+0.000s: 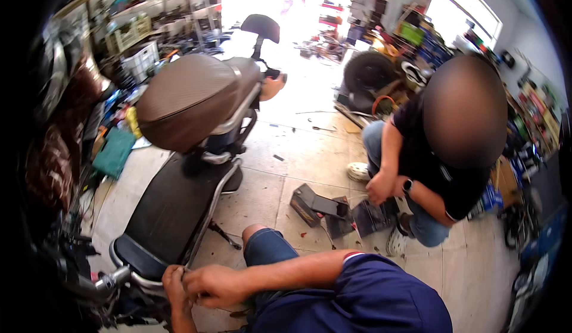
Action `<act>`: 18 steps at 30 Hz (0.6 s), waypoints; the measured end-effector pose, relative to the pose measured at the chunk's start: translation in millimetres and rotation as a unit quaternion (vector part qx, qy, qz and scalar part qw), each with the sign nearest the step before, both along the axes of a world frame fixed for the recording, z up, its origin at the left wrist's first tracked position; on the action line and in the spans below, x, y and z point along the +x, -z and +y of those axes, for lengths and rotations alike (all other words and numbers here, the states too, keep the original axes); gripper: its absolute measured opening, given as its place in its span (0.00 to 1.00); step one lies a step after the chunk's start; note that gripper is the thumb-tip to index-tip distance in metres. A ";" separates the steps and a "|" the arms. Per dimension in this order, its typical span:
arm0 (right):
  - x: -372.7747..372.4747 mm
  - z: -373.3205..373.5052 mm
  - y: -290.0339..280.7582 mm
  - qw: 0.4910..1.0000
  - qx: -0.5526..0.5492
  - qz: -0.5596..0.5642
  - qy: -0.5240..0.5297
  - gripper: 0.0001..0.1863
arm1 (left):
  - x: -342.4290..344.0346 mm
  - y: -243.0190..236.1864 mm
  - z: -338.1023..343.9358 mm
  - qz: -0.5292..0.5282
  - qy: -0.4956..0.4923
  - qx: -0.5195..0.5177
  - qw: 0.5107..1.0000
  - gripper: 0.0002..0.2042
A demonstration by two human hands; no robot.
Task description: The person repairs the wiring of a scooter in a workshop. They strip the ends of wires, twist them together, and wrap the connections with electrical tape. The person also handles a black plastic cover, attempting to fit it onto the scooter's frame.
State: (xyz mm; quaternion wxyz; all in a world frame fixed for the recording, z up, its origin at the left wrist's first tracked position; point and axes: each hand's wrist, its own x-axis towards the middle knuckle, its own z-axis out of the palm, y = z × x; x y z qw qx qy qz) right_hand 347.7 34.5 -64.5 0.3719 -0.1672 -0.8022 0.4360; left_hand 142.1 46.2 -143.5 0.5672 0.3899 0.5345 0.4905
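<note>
My left hand point(174, 284) and my right hand point(213, 285) are together at the lower left, fingers curled in and touching. Anything between them is too small or hidden to make out. They are beside the end of a scooter's black footboard point(170, 220), close to its silver tube frame point(205, 217). A brown ribbed seat point(185, 97) rises beyond the footboard, with a dark padded backrest point(260, 28) at its far end. Below my hands, part of the scooter's front is dark and unclear.
A co-worker point(453, 184) crouches at right, hands close together above opened dark boxes point(339, 214) on the tiled floor point(268, 184). A tyre point(368, 72) stands farther back. Cluttered shelves point(161, 11) and a green case point(114, 153) line the left side.
</note>
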 end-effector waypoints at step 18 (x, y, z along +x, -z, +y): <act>-1.3 -3.1 39.9 0.992 -0.062 -0.083 0.077 0.29 | 10.5 -9.8 -4.9 -0.238 -0.082 -0.107 0.962 0.27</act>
